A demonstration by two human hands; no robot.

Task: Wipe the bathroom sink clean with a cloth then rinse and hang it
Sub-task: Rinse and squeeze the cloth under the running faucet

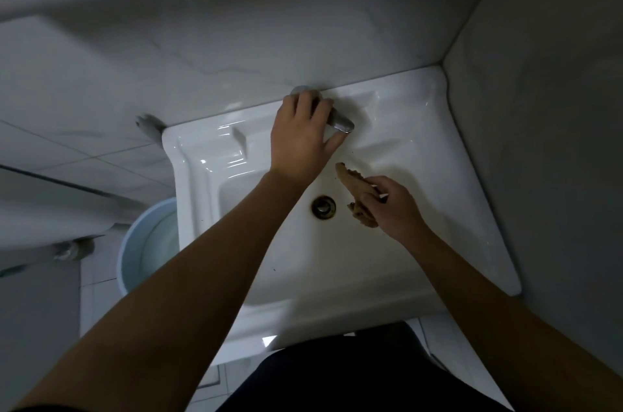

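A white ceramic sink [448, 196] fills the middle of the view, set into a wall corner. Its metal drain [323, 207] sits in the stained basin. A chrome tap [341, 123] comes out of the back wall above the basin. My left hand [303, 135] lies over the tap, fingers wrapped on its body; only the spout tip shows. No running water is visible. My right hand [392, 206] grips a crumpled brown cloth [354, 187] inside the basin, just right of the drain and below the spout.
A pale blue bucket [133, 243] holding water stands on the floor left of the sink. Tiled walls close in behind and on the right. A pipe fitting [148, 125] sticks out of the wall at the sink's left corner.
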